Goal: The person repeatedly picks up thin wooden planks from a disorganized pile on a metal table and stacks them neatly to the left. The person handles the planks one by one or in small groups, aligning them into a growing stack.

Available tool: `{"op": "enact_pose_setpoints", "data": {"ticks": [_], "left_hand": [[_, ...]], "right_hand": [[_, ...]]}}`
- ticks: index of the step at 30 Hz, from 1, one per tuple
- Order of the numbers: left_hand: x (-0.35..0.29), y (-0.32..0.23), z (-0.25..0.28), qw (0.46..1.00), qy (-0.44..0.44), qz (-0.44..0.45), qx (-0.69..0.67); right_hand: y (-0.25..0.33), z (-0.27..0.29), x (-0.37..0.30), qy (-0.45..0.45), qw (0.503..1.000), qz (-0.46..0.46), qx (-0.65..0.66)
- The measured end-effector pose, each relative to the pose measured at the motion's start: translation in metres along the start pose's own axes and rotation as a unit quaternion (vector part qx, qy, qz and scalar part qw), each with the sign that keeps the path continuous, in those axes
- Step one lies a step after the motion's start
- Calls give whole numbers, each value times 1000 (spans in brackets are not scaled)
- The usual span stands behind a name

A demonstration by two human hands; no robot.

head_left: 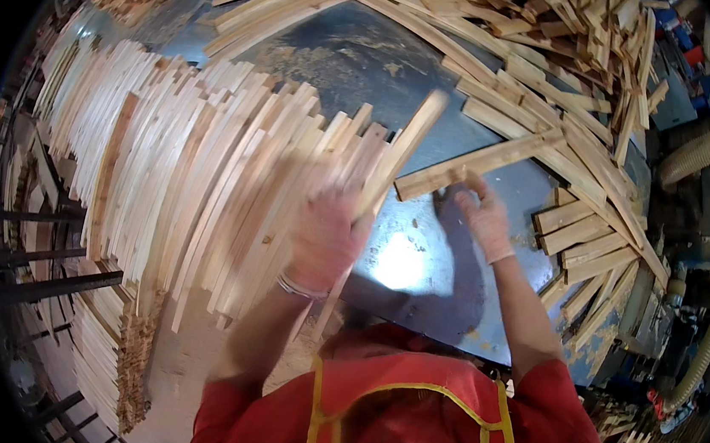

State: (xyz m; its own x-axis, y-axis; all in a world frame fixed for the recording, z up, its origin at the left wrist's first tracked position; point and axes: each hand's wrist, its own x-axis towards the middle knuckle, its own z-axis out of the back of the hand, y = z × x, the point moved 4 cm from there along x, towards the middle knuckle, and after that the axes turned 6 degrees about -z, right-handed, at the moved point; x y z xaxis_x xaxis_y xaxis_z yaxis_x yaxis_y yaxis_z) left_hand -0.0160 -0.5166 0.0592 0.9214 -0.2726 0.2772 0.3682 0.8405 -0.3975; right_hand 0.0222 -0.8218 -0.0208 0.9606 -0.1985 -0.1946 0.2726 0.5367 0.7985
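Your stick [410, 141] lies at the right edge of the row of pale strips [169, 152], its far end angled up and away to the right. Your left hand [331, 234] seems closed round its near part, though blur hides the fingers. Swung carelessly, the stick could catch the neighbouring strip ends and knock them crooked, since they sit tight together and uneven.

Right of the row, your short board [476, 165] slants over the metal table [449, 307], its far end reaching the crossed boards [579, 162]. Your right hand [484, 217] is partly curled, fingertips at the board's near edge; I cannot tell whether they pinch it. With a grip that light, the board could pivot or slip. Pulled sideways, it might drag the crossed boards, which overlap loosely. A rough edge could splinter your bare fingers.

Farther right of the row, the short blocks [589, 235] could scatter if a board slid into them.
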Motion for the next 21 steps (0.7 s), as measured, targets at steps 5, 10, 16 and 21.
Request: {"op": "enact_pose_setpoints", "data": {"ticks": [5,10,16,21], "left_hand": [[102,-68,79,967,-87,-221,96],[69,4,7,973,-34,-152,173],[-4,119,-46,989,123,79,20],[-19,115,-58,973,67,219,-2]], "right_hand": [[-122,26,88,-49,976,-117,179],[-110,-3,128,-63,830,-268,486],[-59,21,110,40,781,-127,610],[-36,33,64,94,658,-143,734]]}}
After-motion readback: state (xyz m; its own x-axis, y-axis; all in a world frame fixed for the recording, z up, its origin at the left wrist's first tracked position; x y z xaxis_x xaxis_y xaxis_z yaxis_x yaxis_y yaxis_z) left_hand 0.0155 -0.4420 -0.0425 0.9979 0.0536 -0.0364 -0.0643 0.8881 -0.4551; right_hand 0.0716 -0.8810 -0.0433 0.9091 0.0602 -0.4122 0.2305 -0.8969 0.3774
